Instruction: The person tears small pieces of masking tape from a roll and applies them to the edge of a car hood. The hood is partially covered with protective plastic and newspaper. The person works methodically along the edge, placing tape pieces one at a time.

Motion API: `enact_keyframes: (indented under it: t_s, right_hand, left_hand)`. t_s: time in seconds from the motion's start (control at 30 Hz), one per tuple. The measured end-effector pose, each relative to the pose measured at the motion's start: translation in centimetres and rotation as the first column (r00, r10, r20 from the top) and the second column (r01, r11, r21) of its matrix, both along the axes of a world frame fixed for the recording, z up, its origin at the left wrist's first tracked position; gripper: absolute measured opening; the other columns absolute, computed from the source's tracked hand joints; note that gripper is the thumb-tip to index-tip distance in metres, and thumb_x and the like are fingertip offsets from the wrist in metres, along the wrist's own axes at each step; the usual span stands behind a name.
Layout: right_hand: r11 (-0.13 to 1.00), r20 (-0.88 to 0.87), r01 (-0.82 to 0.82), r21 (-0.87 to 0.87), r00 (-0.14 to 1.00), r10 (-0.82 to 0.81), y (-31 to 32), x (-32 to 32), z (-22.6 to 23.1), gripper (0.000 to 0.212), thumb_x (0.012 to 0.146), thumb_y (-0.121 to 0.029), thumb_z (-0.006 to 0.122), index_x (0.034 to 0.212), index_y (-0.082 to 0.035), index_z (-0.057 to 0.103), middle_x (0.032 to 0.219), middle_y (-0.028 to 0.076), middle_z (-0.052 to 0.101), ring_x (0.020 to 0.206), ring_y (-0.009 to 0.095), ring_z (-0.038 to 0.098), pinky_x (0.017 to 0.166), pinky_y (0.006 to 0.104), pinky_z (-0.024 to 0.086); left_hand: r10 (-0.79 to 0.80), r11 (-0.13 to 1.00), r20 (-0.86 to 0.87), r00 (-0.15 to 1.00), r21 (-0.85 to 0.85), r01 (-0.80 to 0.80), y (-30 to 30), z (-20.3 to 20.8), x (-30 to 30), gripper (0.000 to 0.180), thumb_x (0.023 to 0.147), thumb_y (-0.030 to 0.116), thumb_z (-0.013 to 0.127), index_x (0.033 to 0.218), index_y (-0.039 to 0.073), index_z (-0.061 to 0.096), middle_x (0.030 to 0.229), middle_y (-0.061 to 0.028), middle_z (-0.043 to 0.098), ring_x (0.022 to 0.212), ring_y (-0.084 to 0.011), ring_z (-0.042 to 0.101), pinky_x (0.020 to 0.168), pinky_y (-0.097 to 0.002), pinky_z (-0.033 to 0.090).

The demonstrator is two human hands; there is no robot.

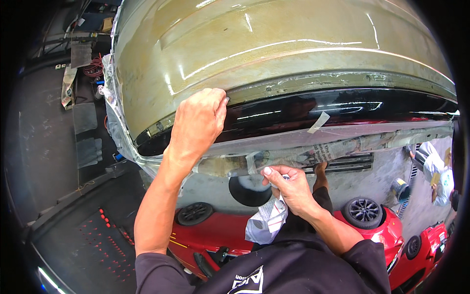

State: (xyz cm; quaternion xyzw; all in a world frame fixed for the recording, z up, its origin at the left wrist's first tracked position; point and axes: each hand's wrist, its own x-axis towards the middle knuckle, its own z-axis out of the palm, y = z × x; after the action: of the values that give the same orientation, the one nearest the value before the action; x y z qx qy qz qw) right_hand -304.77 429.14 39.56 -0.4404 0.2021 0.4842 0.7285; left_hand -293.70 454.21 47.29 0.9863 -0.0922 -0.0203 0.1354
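A large olive-gold car roof panel (pixel 274 59) curves across the upper part of the view, with a glossy black strip (pixel 293 109) along its near edge. My left hand (pixel 198 117) is closed and pressed to the seam between panel and strip. A small dark bit shows at its fingertips, too small to name. Lower and to the right, my right hand (pixel 293 191) is closed on a crumpled sheet of printed paper (pixel 267 223), which hangs below the fingers in front of my body. Its thumb and forefinger are pinched together.
Newspaper masking (pixel 338 147) runs below the black strip, and a short piece of tape (pixel 318 122) sticks to the strip's lower edge. Red cars (pixel 215 230) stand behind me. Another person (pixel 435 171) is at the right near a dark bucket (pixel 400 190). Red hose (pixel 93 67) lies at left.
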Motion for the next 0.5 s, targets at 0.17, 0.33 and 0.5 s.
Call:
enact_keyframes:
  t_s: [0.17,0.33,0.5]
  right_hand:
    - [0.999,-0.024,0.004,0.048,1.000,-0.003,-0.2,-0.4,-0.2,0.041,0.102,-0.037,0.075,0.118,0.001,0.074,0.088,0.003,0.072,0.058,0.002,0.047,0.050,0.0221,0.034]
    - [0.994,-0.066,0.014,0.111,0.998,-0.007,-0.5,-0.5,0.1,0.038,0.101,-0.035,0.077,0.115,0.000,0.075,0.089,0.004,0.072,0.058,0.003,0.047,0.052,0.0215,0.035]
    - [0.986,0.017,0.014,0.169,1.000,-0.017,-0.2,-0.3,1.6,0.031,0.102,-0.031,0.076,0.111,-0.002,0.076,0.085,0.003,0.073,0.057,0.001,0.047,0.050,0.0209,0.033]
  left_hand:
    - [0.029,0.992,-0.071,0.997,0.123,-0.020,-1.1,0.5,0.7,0.013,0.095,0.012,0.068,0.093,-0.001,0.068,0.087,-0.0209,0.071,0.083,-0.0423,0.069,0.075,-0.0490,0.053]
    - [0.276,0.955,-0.066,0.959,0.127,-0.267,-3.2,-0.1,0.2,0.018,0.095,0.015,0.069,0.093,-0.003,0.071,0.079,-0.0225,0.070,0.072,-0.0390,0.070,0.070,-0.0471,0.053]
    - [0.479,0.865,-0.229,0.847,-0.040,-0.500,-3.0,0.5,0.3,0.023,0.096,0.019,0.070,0.098,-0.003,0.075,0.073,-0.0155,0.071,0.065,-0.0199,0.067,0.065,-0.0378,0.053]
